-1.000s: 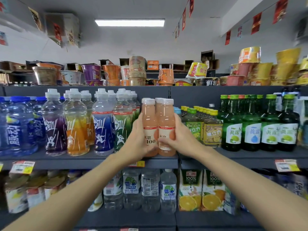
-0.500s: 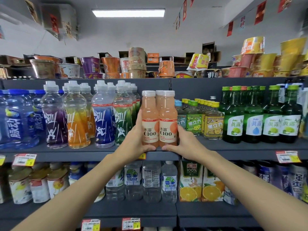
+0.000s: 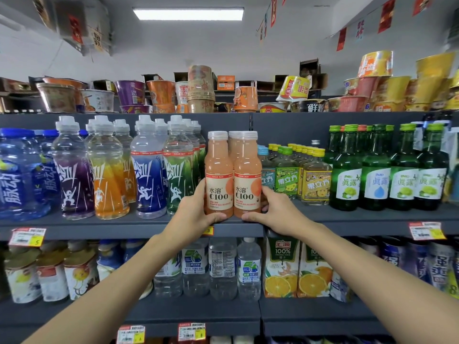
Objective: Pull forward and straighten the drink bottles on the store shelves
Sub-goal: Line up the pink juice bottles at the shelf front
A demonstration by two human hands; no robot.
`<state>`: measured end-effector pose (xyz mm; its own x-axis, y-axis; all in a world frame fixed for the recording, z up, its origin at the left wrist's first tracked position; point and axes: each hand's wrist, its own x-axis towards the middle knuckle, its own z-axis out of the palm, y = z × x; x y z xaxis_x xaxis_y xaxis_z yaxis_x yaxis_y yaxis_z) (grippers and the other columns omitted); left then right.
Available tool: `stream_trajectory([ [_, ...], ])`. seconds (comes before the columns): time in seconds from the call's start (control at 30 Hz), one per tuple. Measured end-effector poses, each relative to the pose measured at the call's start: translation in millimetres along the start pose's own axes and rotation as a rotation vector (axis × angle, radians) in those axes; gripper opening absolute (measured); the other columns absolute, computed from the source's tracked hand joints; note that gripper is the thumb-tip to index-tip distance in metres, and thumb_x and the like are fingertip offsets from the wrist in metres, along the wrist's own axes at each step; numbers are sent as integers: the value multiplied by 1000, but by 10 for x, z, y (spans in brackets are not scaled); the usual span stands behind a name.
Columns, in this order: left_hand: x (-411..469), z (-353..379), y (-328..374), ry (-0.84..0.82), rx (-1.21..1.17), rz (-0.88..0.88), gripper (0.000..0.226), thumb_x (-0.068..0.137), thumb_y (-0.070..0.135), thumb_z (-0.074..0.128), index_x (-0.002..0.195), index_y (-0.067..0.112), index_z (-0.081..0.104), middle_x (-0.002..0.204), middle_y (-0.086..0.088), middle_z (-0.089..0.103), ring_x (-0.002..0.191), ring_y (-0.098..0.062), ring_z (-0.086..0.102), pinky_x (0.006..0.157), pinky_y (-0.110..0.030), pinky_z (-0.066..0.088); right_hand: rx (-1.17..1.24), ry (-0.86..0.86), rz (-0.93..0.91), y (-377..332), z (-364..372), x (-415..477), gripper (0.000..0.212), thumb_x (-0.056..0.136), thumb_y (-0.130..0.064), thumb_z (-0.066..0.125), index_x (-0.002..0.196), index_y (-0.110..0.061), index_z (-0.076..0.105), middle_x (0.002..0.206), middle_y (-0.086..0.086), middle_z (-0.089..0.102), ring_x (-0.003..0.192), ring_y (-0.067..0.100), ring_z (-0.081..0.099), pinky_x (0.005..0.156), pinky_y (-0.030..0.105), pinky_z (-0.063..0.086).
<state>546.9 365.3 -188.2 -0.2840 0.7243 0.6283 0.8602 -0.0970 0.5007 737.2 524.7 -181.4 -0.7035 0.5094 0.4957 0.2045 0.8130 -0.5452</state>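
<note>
Middle shelf (image 3: 347, 219), centre bay. Two pink-orange C100 bottles stand upright side by side at the front lip, touching each other: left C100 bottle (image 3: 218, 175), right C100 bottle (image 3: 247, 175). Left hand (image 3: 196, 217) holds the left one low down, thumb across the base at the front and fingers curled round the outer side. Right hand (image 3: 278, 214) holds the right one the same way, mirrored. Change versus a second ago: both hands then wrapped the bottles at mid-height and covered much of the labels; they now sit down at the bases, and both labels read in full, square to the aisle. At least one more white-capped bottle (image 3: 233, 145) of the same kind shows behind the pair; its exact position is hidden. Judgement: this pair is fronted and faced, bases on the shelf, so the step looks all but finished and only the release remains. Neighbours: sports drink bottles (image 3: 149, 170) just to the left, small yellow-capped bottles (image 3: 315, 180) just to the right, set further back from the lip, so a likely next candidate. Green glass bottles (image 3: 375, 175) beyond those stand near the edge.
</note>
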Motion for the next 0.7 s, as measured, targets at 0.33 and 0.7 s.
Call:
stream_trajectory([
  [0.33, 8, -9, -14, -7, 8, -1, 97, 72, 37, 88, 149, 33, 28, 130, 6, 66, 114, -9, 64, 88, -13, 47, -31, 15, -17, 39, 25, 15, 75, 69, -59, 81, 129, -26, 49, 102, -23, 58, 83, -11, 56, 63, 4, 42],
  [0.7, 23, -73, 1, -27, 40, 3, 99, 70, 40, 89, 149, 26, 30, 130, 3, 66, 104, 6, 56, 75, 5, 39, -43, -21, -56, 46, 32, 16, 80, 74, -61, 77, 137, -24, 45, 127, -8, 63, 88, -10, 55, 74, 8, 43],
])
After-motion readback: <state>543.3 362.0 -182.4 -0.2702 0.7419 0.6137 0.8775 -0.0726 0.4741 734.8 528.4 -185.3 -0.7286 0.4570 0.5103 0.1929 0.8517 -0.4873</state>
